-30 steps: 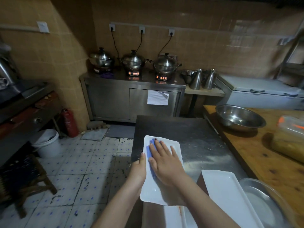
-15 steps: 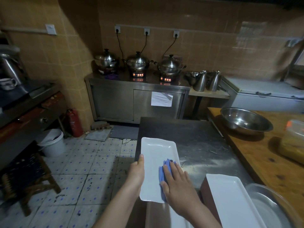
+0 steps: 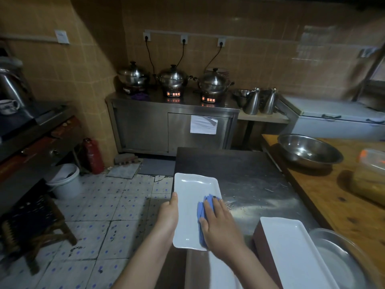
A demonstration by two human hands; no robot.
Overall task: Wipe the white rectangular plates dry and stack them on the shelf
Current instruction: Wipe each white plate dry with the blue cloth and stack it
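**Mid-wipe on a plate, here's the kitchen**

Far left there's a mug point(image 3: 8, 105) up on the dark counter and a wooden stool point(image 3: 31, 226) on the tiled floor below it. Next over are a white bucket point(image 3: 64, 182) and a red extinguisher point(image 3: 93, 156) against the wall. Behind those is the steel cabinet point(image 3: 145, 126) with three lidded pots point(image 3: 174, 78) on top, all plugged into the wall sockets. Two of the burners show orange lights, and there's a paper note point(image 3: 203, 127) stuck on the cabinet door.

Now the actual job. My left hand point(image 3: 167, 217) grips the plate point(image 3: 191, 190) by its left long edge, thumb lying on top of the rim, with the rest of my fingers hidden underneath. The plate sits lengthwise away from me, right over the left edge of the steel table point(image 3: 250, 184), partly out over the floor. Can't tell if it's touching the table or not. My right hand point(image 3: 223, 228) is flat on the blue cloth point(image 3: 200, 213), fingers straight and pressing it down on the near right part of the plate. The cloth pokes out past my fingertips and along my thumb side.

Further right, two steel jugs point(image 3: 260, 101) stand on a low shelf at the back. A second plate point(image 3: 291, 253) sits near me on something brown and boxy. Then there's a big steel bowl point(image 3: 308, 151) on the wooden top point(image 3: 325, 195), with a white freezer point(image 3: 333, 122) behind it. A round steel tray point(image 3: 343, 268) is tucked just beside the second plate, and a plastic tub point(image 3: 368, 178) of something yellowish is at the far right.
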